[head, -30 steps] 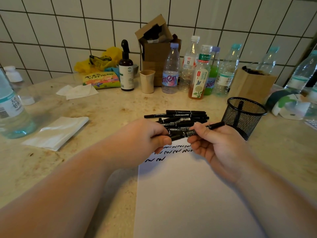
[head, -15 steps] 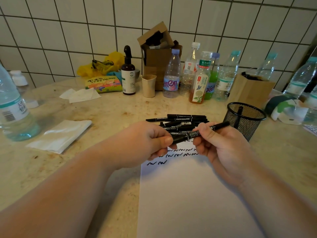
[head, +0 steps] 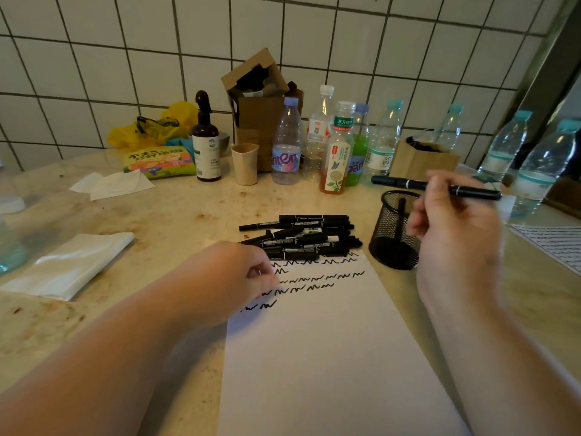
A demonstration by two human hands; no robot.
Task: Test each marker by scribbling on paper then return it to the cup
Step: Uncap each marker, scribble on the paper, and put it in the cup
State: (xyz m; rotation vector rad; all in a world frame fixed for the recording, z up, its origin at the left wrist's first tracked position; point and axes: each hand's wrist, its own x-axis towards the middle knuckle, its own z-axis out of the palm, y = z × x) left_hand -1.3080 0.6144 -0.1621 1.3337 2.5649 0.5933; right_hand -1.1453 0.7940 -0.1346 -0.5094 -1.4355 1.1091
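Observation:
My right hand (head: 452, 221) grips a capped black marker (head: 399, 183), held level just above and behind the black mesh cup (head: 393, 247). One marker (head: 401, 215) stands inside the cup. A pile of several black markers (head: 301, 236) lies at the top edge of the white paper (head: 330, 357), which carries rows of black scribbles. My left hand (head: 226, 278) rests on the paper's top left corner with loosely curled fingers; I see nothing in it.
Several plastic bottles (head: 287, 146), a paper cup (head: 245, 163), a brown spray bottle (head: 206, 146) and a cardboard box (head: 257, 99) line the tiled wall. A folded tissue (head: 69, 265) lies at left. A second scribbled sheet (head: 553, 243) lies at far right.
My hands have parted. The right hand has carried the marker up and to the right over the cup; the left hand let go of it and dropped onto the paper.

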